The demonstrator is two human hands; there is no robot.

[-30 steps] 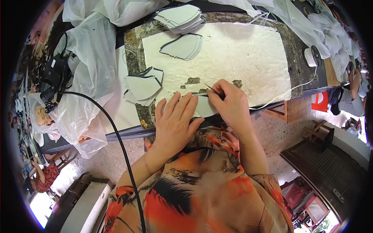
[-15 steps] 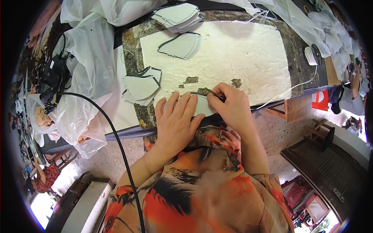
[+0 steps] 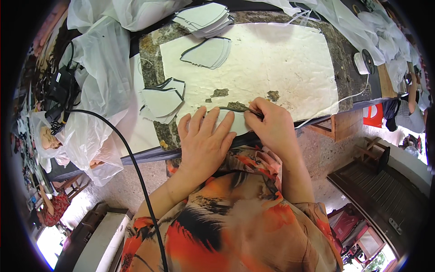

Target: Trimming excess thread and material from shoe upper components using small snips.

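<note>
A pale grey fabric-like piece (image 3: 239, 123) with a dark edge lies at the near side of the worn cream sheet (image 3: 281, 54). My left hand (image 3: 204, 140) presses flat on its left part, fingers spread. At its far right edge, the thumb and fingers of my right hand (image 3: 274, 127) pinch a thin dark strip, mostly hidden by the fingers. Similar dark-edged pieces lie farther off: a small group (image 3: 163, 102) to the left of my left hand, a few overlapping pieces (image 3: 210, 53) beyond it, and a thicker stack (image 3: 201, 18) at the far edge.
A mottled board (image 3: 149, 50) lies under the sheet. Plastic bags (image 3: 108, 68) and a black adapter (image 3: 59, 86) crowd the left; a black cable (image 3: 136, 167) runs past my left forearm. A spool of white cord (image 3: 361, 63) stands right, its cord crossing the table edge. Another person (image 3: 410, 115) is far right.
The fingers of my left hand have spread wider, baring more of the piece between them. My right hand keeps its pinch at the edge. The whole view has shifted slightly.
</note>
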